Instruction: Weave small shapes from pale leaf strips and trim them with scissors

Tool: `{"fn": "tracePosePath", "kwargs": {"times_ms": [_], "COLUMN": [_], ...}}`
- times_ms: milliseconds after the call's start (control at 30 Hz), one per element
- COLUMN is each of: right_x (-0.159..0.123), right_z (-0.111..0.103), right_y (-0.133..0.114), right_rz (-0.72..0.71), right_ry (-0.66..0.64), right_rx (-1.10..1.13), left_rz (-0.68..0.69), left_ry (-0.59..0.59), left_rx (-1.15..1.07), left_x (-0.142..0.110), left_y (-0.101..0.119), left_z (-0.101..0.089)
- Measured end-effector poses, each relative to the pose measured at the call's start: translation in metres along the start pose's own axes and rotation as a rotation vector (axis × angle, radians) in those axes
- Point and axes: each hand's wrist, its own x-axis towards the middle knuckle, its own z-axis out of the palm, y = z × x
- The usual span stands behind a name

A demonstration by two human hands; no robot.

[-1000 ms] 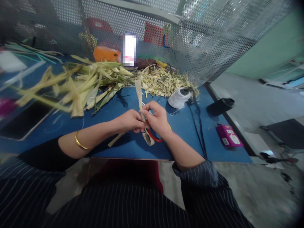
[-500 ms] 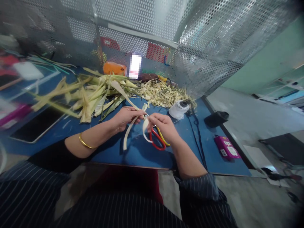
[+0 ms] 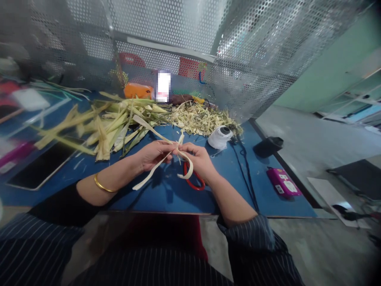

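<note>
My left hand (image 3: 157, 154) and my right hand (image 3: 197, 159) meet above the blue table, fingertips closed on pale strips of husk (image 3: 186, 167) that cross between them. One strip end hangs down to the left, another curls below my right fingers, and a longer piece reaches up toward the husk pile. The exact crossing is partly hidden by my fingers. Beneath my right hand lie scissors with a red handle (image 3: 195, 183), mostly covered by the hand.
Behind my hands lie a pile of husk leaves (image 3: 119, 119) and a heap of shredded scraps (image 3: 202, 119). A white thread spool (image 3: 218, 140), a black cylinder (image 3: 268, 147) and a purple packet (image 3: 283, 182) are at right. A dark tablet-like slab (image 3: 44, 165) lies left. Perforated metal sheeting (image 3: 166, 24) stands behind.
My hands have come closer together at the crossing. The hanging strip end has swung left, and the curled end has turned outward. My right hand now covers the scissors' yellow handle.
</note>
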Motion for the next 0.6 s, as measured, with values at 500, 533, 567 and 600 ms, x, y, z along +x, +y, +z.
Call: {"fn": "tracePosePath", "kwargs": {"times_ms": [500,533,567,600], "right_x": [0.000,0.000,-0.001,-0.001], "right_z": [-0.001,-0.003,-0.006,-0.009], "right_y": [0.004,0.004,0.002,0.000], "right_rz": [-0.582,-0.590,-0.592,-0.589], "right_ry": [0.252,0.249,0.245,0.244], "right_rx": [-0.693,-0.702,-0.709,-0.713], "left_rz": [-0.044,-0.010,0.021,0.045], "left_ry": [0.133,0.141,0.146,0.148], "left_rx": [-0.148,-0.112,-0.079,-0.048], "left_x": [-0.008,-0.007,-0.006,-0.005], "left_y": [0.001,-0.001,-0.002,-0.003], "left_z": [0.015,0.013,0.011,0.009]}}
